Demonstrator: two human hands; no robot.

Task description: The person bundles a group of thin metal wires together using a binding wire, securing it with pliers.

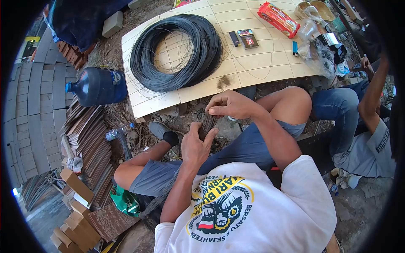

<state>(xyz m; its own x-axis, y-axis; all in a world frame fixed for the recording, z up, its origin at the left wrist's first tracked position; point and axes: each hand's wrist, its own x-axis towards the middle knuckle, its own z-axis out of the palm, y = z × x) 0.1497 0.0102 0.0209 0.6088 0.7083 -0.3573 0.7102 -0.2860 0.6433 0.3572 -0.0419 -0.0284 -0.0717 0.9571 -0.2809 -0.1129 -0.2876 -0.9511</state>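
Observation:
A bundle of thin dark wires (207,125) is between my two hands, above the ground in front of my lap. My left hand (195,142) is wrapped round its lower part, thumb on the right side. At the bundle's upper end, my right hand (230,104) is closed in a pinch, its fingertips touching the wire ends. Just beyond my hands, a large coil of dark wire (202,52) lies on a pale board (190,95) marked with lines. Another bundle of long dark wires (162,194) runs beside my left forearm and over my shorts.
A red snack packet (278,20), a cigarette pack (248,39) and plastic bags (314,52) lie on the board. At left are a blue water jug (97,86) and stacked tiles (86,156). Another person (367,143) sits at the right.

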